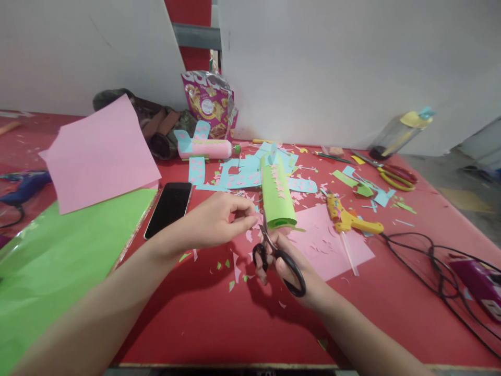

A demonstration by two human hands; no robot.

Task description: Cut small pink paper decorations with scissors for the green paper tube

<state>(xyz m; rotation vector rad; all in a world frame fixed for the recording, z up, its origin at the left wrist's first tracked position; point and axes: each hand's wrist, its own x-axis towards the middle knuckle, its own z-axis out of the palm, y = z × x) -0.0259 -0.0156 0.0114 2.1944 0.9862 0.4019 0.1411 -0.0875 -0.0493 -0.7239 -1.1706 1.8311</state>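
My right hand point(291, 263) grips black-handled scissors point(278, 257), blades pointing up toward my left fingertips. My left hand point(217, 219) is closed in a pinch on a small pink paper piece point(253, 223) just above the scissor blades. Right behind the hands lies a bottle wrapped in green paper point(277, 196) with small pink shapes stuck along it. A pink sheet with cut-outs point(329, 240) lies under and to the right of the scissors. Pink and green scraps point(235, 266) are scattered on the red table point(219, 324) below the hands.
A black phone point(169, 208) lies left of my left hand, beside green point(58, 256) and pink paper sheets point(99, 154). A yellow glue gun point(346, 216) with black cable point(426, 263) sits at right. Behind: a pink bottle plane point(205, 147), blue scraps point(240, 175), red-yellow scissors point(393, 175), a snack bag point(209, 102).
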